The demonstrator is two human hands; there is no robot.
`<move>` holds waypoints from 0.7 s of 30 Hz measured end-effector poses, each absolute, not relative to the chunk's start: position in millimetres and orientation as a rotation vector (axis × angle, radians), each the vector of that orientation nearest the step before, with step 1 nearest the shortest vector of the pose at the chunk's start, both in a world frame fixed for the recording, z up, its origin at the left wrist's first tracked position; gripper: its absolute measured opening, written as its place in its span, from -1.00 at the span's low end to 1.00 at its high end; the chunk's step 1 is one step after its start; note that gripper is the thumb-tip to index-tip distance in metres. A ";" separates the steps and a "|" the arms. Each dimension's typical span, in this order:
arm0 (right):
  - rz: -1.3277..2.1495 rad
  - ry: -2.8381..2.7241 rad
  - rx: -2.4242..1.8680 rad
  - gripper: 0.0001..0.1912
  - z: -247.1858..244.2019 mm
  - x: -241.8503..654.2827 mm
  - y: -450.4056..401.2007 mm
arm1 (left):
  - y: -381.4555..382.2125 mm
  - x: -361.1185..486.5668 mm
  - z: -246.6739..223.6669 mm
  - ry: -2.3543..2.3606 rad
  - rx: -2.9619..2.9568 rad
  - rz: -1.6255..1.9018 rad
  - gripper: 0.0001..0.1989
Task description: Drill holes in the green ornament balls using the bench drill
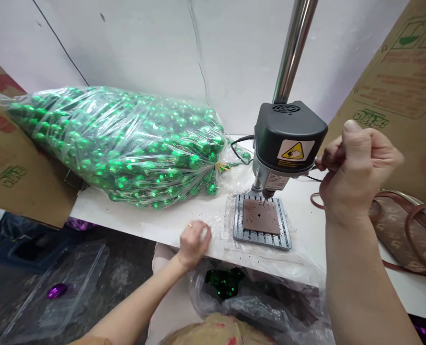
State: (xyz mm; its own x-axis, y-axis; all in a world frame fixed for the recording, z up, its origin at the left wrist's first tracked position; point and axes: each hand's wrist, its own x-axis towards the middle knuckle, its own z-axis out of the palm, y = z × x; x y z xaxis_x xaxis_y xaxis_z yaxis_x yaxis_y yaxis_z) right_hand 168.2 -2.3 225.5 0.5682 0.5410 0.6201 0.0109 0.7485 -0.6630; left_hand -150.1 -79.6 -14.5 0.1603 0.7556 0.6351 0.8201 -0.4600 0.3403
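Note:
My right hand (360, 163) is wrapped round the feed handle at the side of a small bench drill press (290, 139). Beneath its chuck, a thin drill bit (264, 202) points down at a brown square board (259, 223) with a dark hole and scattered crumbs on it. That board rests on the slotted metal base (286, 239). Over the table's front edge, left of the base, my left hand (194, 243) is closed. A pale patch shows at its fingertips, but I cannot make out what it is.
A large clear bag of shiny green balls (126, 143) lies on the white table (126, 211). Cardboard boxes (403, 96) stand at both sides. A brown patterned handbag (396, 230) sits at right. Below the edge is an open plastic bag (263, 309) with green pieces inside.

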 end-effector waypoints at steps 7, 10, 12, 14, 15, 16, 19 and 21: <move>0.343 -0.904 -0.651 -0.54 223.8 167.1 -1.4 | 36.8 -181.8 18.7 -2.008 -2.286 -0.850 -0.42; 0.324 -0.910 -0.657 -0.56 221.8 168.2 -0.7 | 73.6 -169.0 20.8 -1.967 -2.316 -0.695 -0.36; 0.306 -0.913 -0.658 -0.56 221.1 168.5 -0.7 | 93.1 -157.5 26.5 -2.001 -2.260 -0.640 -0.41; 0.295 -0.918 -0.672 -0.55 221.4 168.1 -1.2 | 105.8 -146.2 34.1 -2.025 -2.222 -0.579 -0.46; 0.293 -0.922 -0.683 -0.54 221.8 167.8 -1.6 | 109.2 -140.9 37.9 -2.006 -2.240 -0.510 -0.47; 0.293 -0.925 -0.693 -0.54 222.3 167.5 -2.0 | 110.9 -136.2 41.3 -1.967 -2.277 -0.416 -0.49; 0.297 -0.936 -0.709 -0.54 223.3 167.0 -3.1 | 111.3 -126.6 49.0 -1.868 -2.356 -0.141 -0.56; 0.303 -0.940 -0.705 -0.54 223.3 167.0 -3.4 | 112.3 -124.9 52.2 -1.885 -2.340 -0.068 -0.59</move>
